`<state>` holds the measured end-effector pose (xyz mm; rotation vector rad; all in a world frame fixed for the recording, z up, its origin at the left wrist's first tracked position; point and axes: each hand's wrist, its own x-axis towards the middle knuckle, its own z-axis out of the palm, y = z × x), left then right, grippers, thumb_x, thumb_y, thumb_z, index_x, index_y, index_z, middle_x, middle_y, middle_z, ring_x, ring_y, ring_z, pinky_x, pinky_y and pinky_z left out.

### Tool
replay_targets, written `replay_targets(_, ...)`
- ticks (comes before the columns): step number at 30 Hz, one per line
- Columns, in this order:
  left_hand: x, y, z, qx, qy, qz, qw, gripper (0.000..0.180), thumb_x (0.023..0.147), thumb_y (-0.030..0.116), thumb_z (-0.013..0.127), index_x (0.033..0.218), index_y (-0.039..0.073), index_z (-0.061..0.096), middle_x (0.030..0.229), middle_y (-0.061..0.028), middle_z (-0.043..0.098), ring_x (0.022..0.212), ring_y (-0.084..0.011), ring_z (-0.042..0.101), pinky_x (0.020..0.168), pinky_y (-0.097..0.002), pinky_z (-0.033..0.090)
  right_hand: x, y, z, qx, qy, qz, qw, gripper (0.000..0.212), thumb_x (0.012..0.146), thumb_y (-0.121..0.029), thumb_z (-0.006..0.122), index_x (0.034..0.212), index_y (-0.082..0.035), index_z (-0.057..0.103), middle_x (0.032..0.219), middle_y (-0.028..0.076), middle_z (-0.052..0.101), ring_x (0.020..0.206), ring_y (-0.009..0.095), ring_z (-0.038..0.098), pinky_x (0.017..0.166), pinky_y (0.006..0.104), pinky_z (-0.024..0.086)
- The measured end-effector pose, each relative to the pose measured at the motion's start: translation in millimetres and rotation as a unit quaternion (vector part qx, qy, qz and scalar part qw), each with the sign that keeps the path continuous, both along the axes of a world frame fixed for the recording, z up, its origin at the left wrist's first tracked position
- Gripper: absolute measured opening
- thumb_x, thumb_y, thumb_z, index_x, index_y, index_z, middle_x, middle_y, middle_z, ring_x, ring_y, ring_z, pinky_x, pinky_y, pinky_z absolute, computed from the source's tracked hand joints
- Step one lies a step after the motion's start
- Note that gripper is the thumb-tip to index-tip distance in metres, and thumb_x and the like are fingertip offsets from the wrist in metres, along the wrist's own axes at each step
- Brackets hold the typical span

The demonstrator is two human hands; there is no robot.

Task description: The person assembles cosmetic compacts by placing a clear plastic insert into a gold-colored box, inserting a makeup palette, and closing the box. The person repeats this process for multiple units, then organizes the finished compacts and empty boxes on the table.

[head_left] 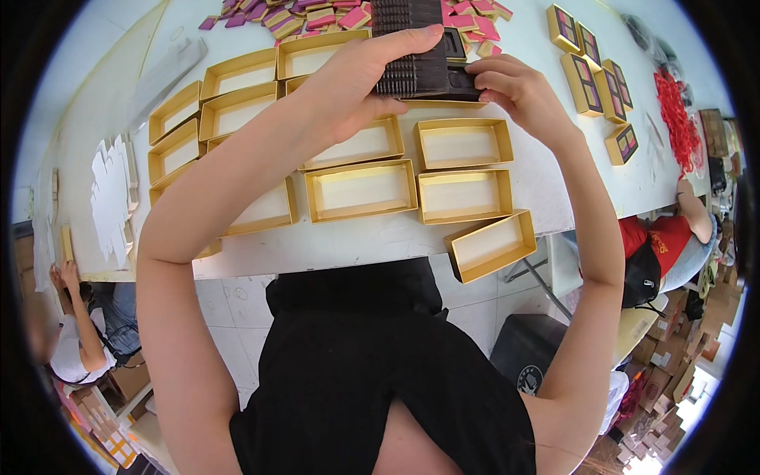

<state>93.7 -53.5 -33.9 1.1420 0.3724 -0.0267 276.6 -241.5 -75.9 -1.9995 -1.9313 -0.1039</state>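
My left hand (pixel 356 77) grips a tall stack of nested black plastic trays (pixel 408 47), its thumb laid across the stack. Just right of that stack, my right hand (pixel 524 93) has its bent fingers on the edge of a single black tray (pixel 462 81), which lies at a gold box in the back row. How far that tray sits inside the box cannot be made out. Open gold boxes with white bottoms, such as the front middle one (pixel 362 212), stand in rows under and around my forearms. One tilted gold box (pixel 492 246) juts over the table's front edge.
Small pink and purple boxes (pixel 321 17) are heaped at the back. Gold boxes with coloured squares (pixel 584 85) stand at the right, near red shredded filler (pixel 678 119). White card pieces (pixel 111 198) lie left. Co-workers are at both sides, one in red (pixel 669 244).
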Motion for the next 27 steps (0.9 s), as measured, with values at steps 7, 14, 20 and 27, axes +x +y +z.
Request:
replay_targets(7, 7.6, 8.2, 4.4, 0.018, 0.022, 0.007, 1.0, 0.049, 0.084, 0.044, 0.069, 0.121, 0.014, 0.058, 0.115, -0.0032, 0.061, 0.105, -0.0177, 0.057, 0.092, -0.0435, 0.043, 7.7, -2.0, 5.2, -0.002, 0.025, 0.011, 1.0, 0.015, 0.083, 0.006, 0.062, 0.097, 0.0, 0.062, 0.118, 0.011, 0.065, 0.107, 0.031, 0.061, 0.084, 0.0358, 0.055)
replay_targets(14, -0.2, 14.0, 1.8, -0.005, -0.045, 0.048, 0.998, 0.04, 0.089, 0.034, 0.068, 0.117, 0.007, 0.058, 0.111, -0.0062, 0.064, 0.1, -0.0182, 0.062, 0.088, -0.0393, 0.055, -74.8, -66.2, 67.0, -0.027, 0.22, -0.022, 0.975, 0.045, 0.087, -0.039, 0.066, 0.114, -0.003, 0.063, 0.127, 0.014, 0.061, 0.124, 0.037, 0.051, 0.108, 0.0496, 0.035)
replay_targets(20, -6.5, 18.5, -5.9, -0.069, -0.037, 0.041, 0.996, 0.048, 0.087, 0.038, 0.071, 0.12, 0.006, 0.055, 0.113, -0.0072, 0.062, 0.103, -0.019, 0.06, 0.086, -0.0382, 0.054, -144.3, -97.3, 16.2, -0.109, -0.021, -0.14, 0.984, 0.081, 0.079, -0.058, 0.062, 0.144, -0.015, 0.04, 0.153, 0.013, 0.03, 0.143, 0.038, 0.022, 0.11, 0.0668, 0.011)
replay_targets(27, -7.1, 11.0, -8.9, -0.07, -0.064, 0.032, 0.995, 0.051, 0.09, 0.04, 0.066, 0.125, 0.007, 0.051, 0.12, -0.0091, 0.059, 0.107, -0.0218, 0.059, 0.09, -0.0414, 0.053, -121.6, -63.3, -10.4, -0.077, -0.004, -0.19, 0.979, 0.065, 0.085, -0.038, 0.065, 0.141, -0.014, 0.043, 0.15, 0.014, 0.034, 0.142, 0.037, 0.023, 0.108, 0.0674, 0.016)
